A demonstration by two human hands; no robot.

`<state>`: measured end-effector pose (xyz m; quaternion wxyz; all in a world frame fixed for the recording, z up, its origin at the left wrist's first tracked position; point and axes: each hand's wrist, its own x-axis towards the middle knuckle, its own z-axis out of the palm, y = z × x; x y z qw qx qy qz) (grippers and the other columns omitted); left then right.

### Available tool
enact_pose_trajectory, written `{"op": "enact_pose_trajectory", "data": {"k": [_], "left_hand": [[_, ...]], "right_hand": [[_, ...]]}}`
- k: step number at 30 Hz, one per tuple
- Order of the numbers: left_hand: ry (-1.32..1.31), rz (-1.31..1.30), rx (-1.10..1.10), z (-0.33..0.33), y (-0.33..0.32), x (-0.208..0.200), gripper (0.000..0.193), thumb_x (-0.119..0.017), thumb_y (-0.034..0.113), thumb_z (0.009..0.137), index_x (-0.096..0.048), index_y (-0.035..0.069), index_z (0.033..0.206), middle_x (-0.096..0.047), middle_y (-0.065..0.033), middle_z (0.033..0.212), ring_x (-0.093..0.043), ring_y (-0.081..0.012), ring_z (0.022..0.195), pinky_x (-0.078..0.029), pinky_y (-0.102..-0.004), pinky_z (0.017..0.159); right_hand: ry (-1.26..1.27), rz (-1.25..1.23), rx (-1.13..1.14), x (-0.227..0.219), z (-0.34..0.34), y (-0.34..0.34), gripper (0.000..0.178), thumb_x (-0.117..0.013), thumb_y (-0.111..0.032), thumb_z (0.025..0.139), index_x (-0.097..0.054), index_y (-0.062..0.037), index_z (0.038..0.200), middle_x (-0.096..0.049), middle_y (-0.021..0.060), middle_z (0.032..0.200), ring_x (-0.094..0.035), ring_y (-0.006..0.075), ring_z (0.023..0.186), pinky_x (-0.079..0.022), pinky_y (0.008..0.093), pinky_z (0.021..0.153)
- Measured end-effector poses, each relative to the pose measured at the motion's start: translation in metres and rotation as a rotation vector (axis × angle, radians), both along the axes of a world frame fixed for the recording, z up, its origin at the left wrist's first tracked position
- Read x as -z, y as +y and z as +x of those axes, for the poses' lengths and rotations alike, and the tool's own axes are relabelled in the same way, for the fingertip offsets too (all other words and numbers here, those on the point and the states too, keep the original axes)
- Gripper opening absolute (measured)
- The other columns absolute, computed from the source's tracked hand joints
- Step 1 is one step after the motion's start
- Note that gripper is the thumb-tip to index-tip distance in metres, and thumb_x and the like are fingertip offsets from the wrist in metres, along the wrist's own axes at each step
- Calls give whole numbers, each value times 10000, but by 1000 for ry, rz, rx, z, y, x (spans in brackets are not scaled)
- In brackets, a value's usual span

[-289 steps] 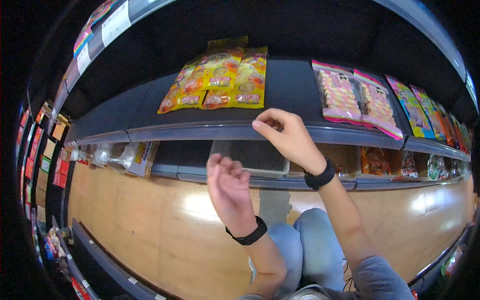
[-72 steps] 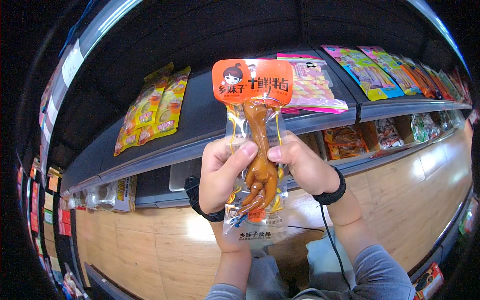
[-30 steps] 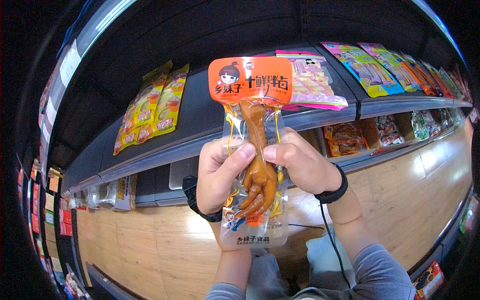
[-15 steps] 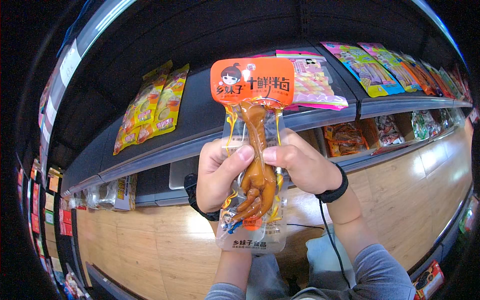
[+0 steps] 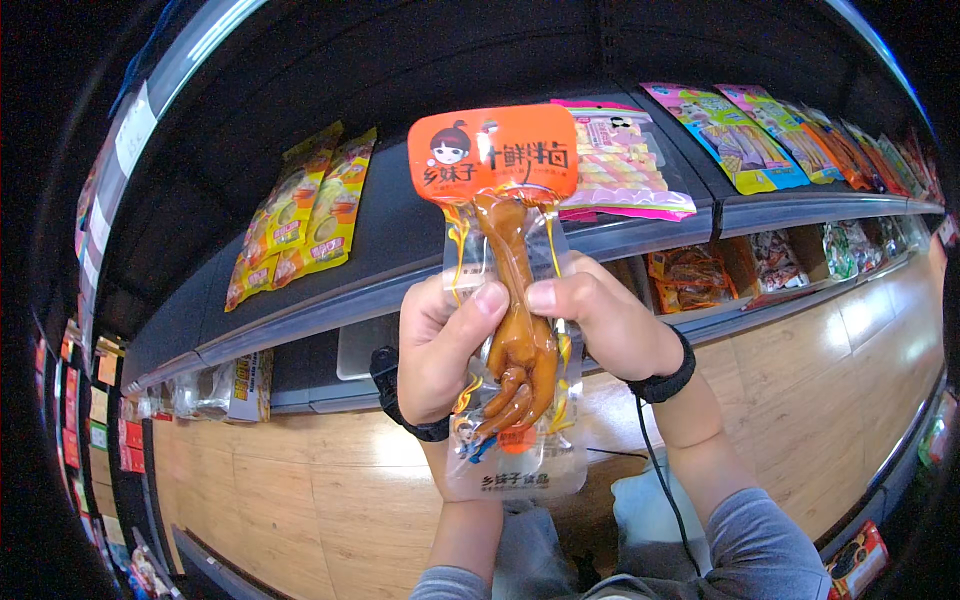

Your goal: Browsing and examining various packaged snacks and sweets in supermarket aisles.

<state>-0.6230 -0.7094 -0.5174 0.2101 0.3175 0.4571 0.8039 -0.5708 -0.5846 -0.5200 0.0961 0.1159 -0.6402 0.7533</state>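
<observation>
Both hands hold a vacuum-packed braised poultry foot (image 5: 520, 345) upright in front of me. Its clear film shows the glossy brown foot, toes downward, beneath an orange header with a cartoon face. My left hand (image 5: 438, 345) grips the pack's left edge, thumb pressed on the front. On the opposite edge, my right hand (image 5: 622, 330) pinches it the same way, its thumb near the left one. The other fingers are mostly hidden behind the pack. Each wrist has a black band.
Behind the pack runs a dark shelf (image 5: 420, 215) with a clear front strip. Yellow snack bags (image 5: 330, 215) lie at left, a pink-edged bag (image 5: 625, 165) behind the pack, and more colourful bags (image 5: 735, 140) at right. Lower bins hold orange packets (image 5: 690, 278). Wooden floor (image 5: 270, 480) lies below.
The pack has tilted slightly: its header has shifted left and a little up, while its lower end has swung right. Both hands keep their hold.
</observation>
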Motion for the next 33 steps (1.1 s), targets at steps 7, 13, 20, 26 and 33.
{"op": "enact_pose_trajectory", "data": {"k": [7,13,20,26,33], "left_hand": [[91,19,-96,0,6,1,168,-491,155,812,-560,3,824,-560,-7,696,-465,-27,588,-351,-163,529],[14,-4,-128,-9,6,4,174,-496,158,818,-551,-4,851,-557,-16,743,-482,-34,644,-375,-176,577],[-24,50,-362,-22,20,6,149,-477,151,829,-536,15,843,-498,27,720,-421,-23,635,-327,-164,563],[36,118,-484,-22,28,12,276,-375,222,860,-478,-2,984,-529,-77,933,-501,-131,866,-380,-267,772],[248,92,-438,-24,20,14,337,-397,132,820,-382,-19,1121,-463,-135,1096,-431,-187,1028,-306,-299,886]], "right_hand": [[7,10,48,-5,-1,1,349,-377,-242,829,-541,12,654,-519,2,600,-441,58,578,-355,224,524],[-42,-103,72,-9,-2,-2,327,-423,-244,828,-551,11,669,-508,-22,596,-437,47,569,-358,222,517],[184,299,413,2,-17,16,249,-568,-209,750,-552,30,819,-519,59,642,-439,74,527,-357,211,463],[359,347,417,13,-26,8,465,-606,-226,728,-419,29,1069,-537,141,907,-531,192,827,-415,287,731],[85,-154,83,1,-23,13,273,-446,-178,840,-448,-5,1051,-514,46,924,-499,111,852,-412,226,708]]}}
